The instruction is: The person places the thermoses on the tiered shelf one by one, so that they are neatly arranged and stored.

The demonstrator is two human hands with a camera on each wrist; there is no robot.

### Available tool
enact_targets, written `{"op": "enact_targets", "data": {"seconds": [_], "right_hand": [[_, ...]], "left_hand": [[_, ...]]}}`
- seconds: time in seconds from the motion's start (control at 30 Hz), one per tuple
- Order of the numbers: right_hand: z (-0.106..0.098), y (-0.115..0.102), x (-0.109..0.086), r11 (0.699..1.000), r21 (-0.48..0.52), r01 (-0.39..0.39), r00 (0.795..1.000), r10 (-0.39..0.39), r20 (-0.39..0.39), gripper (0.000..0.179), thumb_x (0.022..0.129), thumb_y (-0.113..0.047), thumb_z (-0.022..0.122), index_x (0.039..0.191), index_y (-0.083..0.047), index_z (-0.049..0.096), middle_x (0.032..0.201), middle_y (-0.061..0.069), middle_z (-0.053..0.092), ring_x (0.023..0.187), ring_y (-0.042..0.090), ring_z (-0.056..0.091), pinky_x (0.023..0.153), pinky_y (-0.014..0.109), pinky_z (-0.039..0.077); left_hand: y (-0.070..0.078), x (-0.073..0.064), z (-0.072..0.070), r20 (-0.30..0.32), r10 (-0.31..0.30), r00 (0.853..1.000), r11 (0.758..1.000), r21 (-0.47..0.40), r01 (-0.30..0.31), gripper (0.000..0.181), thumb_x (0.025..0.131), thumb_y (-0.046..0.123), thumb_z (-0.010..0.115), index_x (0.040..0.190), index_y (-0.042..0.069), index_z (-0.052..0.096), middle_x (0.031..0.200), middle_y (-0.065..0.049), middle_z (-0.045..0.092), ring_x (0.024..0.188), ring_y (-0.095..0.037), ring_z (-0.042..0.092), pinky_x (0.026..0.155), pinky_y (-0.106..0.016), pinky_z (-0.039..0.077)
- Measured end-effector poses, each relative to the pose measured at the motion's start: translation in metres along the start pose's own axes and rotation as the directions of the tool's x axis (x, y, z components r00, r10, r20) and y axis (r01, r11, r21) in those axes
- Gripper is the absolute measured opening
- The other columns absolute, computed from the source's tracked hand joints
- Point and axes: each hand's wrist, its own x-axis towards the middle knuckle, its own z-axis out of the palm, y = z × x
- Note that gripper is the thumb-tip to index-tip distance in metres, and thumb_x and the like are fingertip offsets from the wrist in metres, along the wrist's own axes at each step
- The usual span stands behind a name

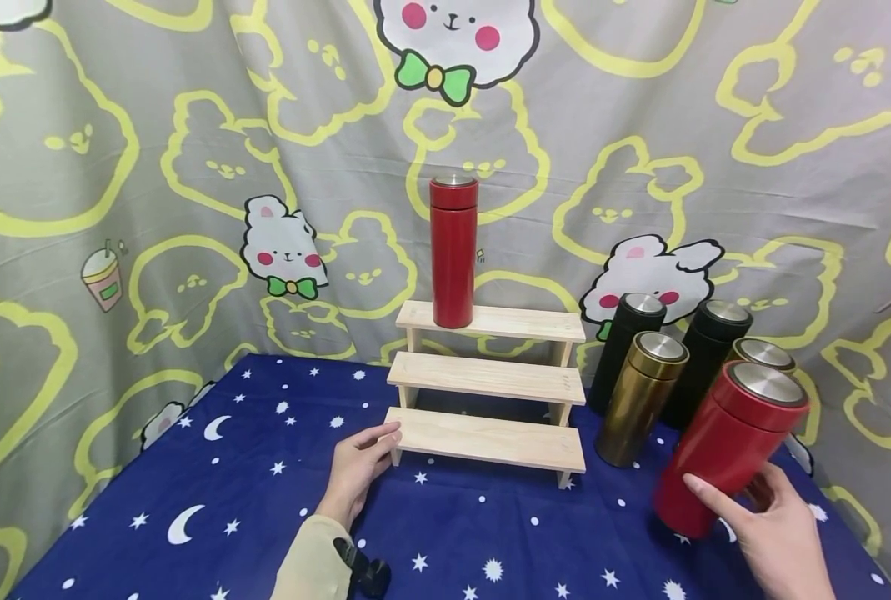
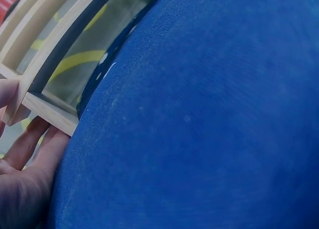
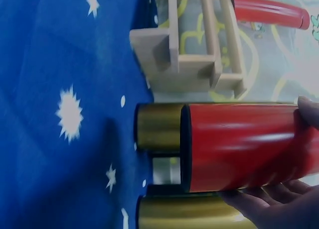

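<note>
My right hand (image 1: pixel 783 525) grips a red thermos (image 1: pixel 730 450) with a steel lid top, thumb on the near side. In the right wrist view that thermos (image 3: pixel 249 147) is tilted, its base off the blue cloth and in front of the gold thermoses. My left hand (image 1: pixel 362 467) holds the left end of the lowest step of a three-step wooden display rack (image 1: pixel 490 437). The left wrist view shows the thumb against the board (image 2: pixel 47 52) and the fingers by the rack's leg. Another red thermos (image 1: pixel 454 258) stands upright on the top step, left of centre.
At the right, a gold thermos (image 1: pixel 640 400) stands before two black thermoses (image 1: pixel 625 350), with a second gold thermos (image 1: pixel 763 354) partly hidden behind the held red one. A blue star-and-moon cloth (image 1: pixel 212 475) covers the table. Patterned grey curtains (image 1: pixel 190 167) hang close behind the rack.
</note>
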Motion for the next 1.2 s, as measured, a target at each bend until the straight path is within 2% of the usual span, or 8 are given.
{"op": "enact_targets", "data": {"seconds": [0.1,0.17,0.23,0.3,0.43,0.77,1.07,1.2], "right_hand": [[0.002,-0.005,-0.004,0.998,-0.007,0.056,0.998,-0.056,0.032,0.102,0.083,-0.054,0.073,0.151,0.002,0.023,0.141,0.029,0.039,0.123,0.044,0.041,0.076,0.037,0.053],[0.004,-0.008,-0.007,0.994,-0.013,0.107,0.993,-0.106,0.047,0.097,0.083,-0.051,0.074,0.15,0.001,0.026,0.14,0.027,0.041,0.121,0.04,0.043,0.077,0.033,0.051],[0.005,-0.011,-0.009,0.985,-0.027,0.172,0.984,-0.17,0.054,0.092,0.084,-0.047,0.076,0.148,0.0,0.03,0.137,0.024,0.045,0.115,0.027,0.048,0.07,0.02,0.046],[0.007,-0.014,-0.011,0.972,-0.033,0.233,0.972,-0.231,0.054,0.086,0.084,-0.044,0.077,0.145,-0.002,0.035,0.134,0.021,0.049,0.107,0.013,0.05,0.067,0.014,0.044],[0.011,-0.021,-0.013,0.944,-0.023,0.329,0.943,-0.327,0.053,0.073,0.084,-0.039,0.079,0.137,-0.003,0.043,0.124,0.018,0.057,0.091,-0.005,0.051,0.066,0.012,0.046],[0.026,-0.053,-0.008,0.899,0.078,0.431,0.895,-0.437,0.086,0.064,0.088,-0.032,0.076,0.137,-0.004,0.046,0.12,0.011,0.059,0.094,-0.001,0.058,0.073,0.013,0.05],[0.035,-0.077,-0.008,0.871,0.182,0.457,0.866,-0.482,0.133,0.058,0.09,-0.028,0.074,0.138,-0.009,0.047,0.119,0.001,0.06,0.105,0.007,0.056,0.078,0.017,0.05],[0.039,-0.086,-0.007,0.851,0.196,0.487,0.845,-0.516,0.139,0.058,0.09,-0.028,0.074,0.138,-0.008,0.048,0.119,0.002,0.061,0.104,0.009,0.057,0.079,0.018,0.05]], "left_hand": [[0.0,0.0,0.0,-0.001,0.001,1.0,1.0,0.002,-0.001,0.031,0.086,0.012,0.077,0.113,-0.001,0.072,0.127,-0.019,0.061,0.114,-0.03,0.059,0.091,-0.04,0.051],[0.0,-0.001,0.0,-0.003,0.0,1.0,1.0,0.001,0.0,0.031,0.086,0.012,0.078,0.113,-0.001,0.073,0.127,-0.019,0.061,0.113,-0.03,0.06,0.091,-0.04,0.052],[0.001,-0.001,0.0,-0.002,0.004,1.0,1.0,0.001,-0.004,0.03,0.086,0.012,0.077,0.113,-0.001,0.072,0.127,-0.019,0.061,0.113,-0.03,0.06,0.091,-0.041,0.051],[0.001,-0.002,0.0,-0.002,0.005,1.0,1.0,-0.002,-0.005,0.031,0.086,0.012,0.077,0.114,-0.001,0.072,0.127,-0.019,0.061,0.113,-0.03,0.06,0.091,-0.041,0.051],[0.0,-0.002,-0.001,-0.002,0.009,1.0,1.0,-0.007,-0.009,0.032,0.086,0.011,0.077,0.114,-0.002,0.072,0.127,-0.02,0.061,0.112,-0.03,0.06,0.092,-0.042,0.051],[-0.002,0.001,-0.002,-0.002,-0.002,1.0,1.0,-0.008,0.002,0.031,0.085,0.012,0.078,0.113,0.0,0.073,0.128,-0.019,0.061,0.113,-0.031,0.059,0.092,-0.042,0.051],[-0.002,0.0,-0.001,0.0,0.002,1.0,1.0,-0.022,-0.002,0.03,0.085,0.01,0.078,0.112,-0.001,0.073,0.125,-0.019,0.062,0.111,-0.029,0.061,0.091,-0.042,0.052],[-0.002,0.001,-0.001,-0.004,-0.004,1.0,1.0,-0.009,0.004,0.03,0.085,0.011,0.077,0.113,0.0,0.073,0.126,-0.017,0.062,0.112,-0.029,0.061,0.091,-0.042,0.052]]}}
